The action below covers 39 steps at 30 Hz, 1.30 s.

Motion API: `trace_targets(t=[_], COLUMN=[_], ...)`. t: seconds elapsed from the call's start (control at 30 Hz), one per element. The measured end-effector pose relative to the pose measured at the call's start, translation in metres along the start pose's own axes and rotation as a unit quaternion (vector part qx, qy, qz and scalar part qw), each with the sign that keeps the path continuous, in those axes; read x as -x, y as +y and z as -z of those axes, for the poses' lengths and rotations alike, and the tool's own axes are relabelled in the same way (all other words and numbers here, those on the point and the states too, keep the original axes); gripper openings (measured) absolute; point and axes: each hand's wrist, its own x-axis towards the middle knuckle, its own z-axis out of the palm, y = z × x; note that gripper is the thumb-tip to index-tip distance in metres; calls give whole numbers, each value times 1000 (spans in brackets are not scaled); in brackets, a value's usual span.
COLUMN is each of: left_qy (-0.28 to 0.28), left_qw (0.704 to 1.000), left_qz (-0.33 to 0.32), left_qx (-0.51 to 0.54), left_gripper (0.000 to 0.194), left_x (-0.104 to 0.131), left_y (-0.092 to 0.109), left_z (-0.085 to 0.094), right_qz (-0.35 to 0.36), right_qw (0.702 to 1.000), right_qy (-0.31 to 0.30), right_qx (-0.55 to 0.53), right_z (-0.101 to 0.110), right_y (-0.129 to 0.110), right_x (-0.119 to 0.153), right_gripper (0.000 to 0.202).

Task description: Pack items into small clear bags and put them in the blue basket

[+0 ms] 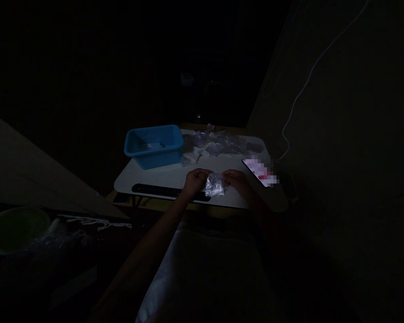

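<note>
Plastic packet, shiny and crumpled, is held between the two hands, above the table's near edge. It spreads downward from the fingertips, its lower edge toward the person; its sides look nearly equal, so I cannot tell a clear long axis. The left hand has its fingers curled in, pinching the upper left corner; the right hand has its fingers bent close at the upper right side, though darkness hides how firmly they grip. Nearer than the fingers, pale cloth covers the lap. Below the left fingers, a black strip runs along the white table. Right of the right fingers lies a lit phone. Beyond the left fingers, leftward, stands a blue basin; straight beyond both hands lie clear wrappers.
</note>
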Motion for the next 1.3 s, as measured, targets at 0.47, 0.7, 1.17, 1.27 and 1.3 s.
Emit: trace_targets(t=[0.47,0.7,1.17,1.27,1.3], left_qy=[17,10,-28,-19,-17], left_qw=[1000,1000,1000,1000,1000], left_qz=[0,-7,10,-9,-12], left_qx=[8,25,6,-10,-12], left_gripper=[18,15,28,24,24], left_x=[1,2,3,2,2], left_y=[-1,3,-3,-3,-3], left_z=[0,1,1,1,1], right_qz=[1,-29,10,5,3], right_qw=[1000,999,1000,1000,1000], right_qy=[17,-14,-1,0,3], right_qx=[-20,1,5,6,6], right_z=[0,0,2,2,2], right_y=[9,3,0,-1,-1], right_x=[-2,-3,2,3,3], right_gripper=[33,34,29,30,30])
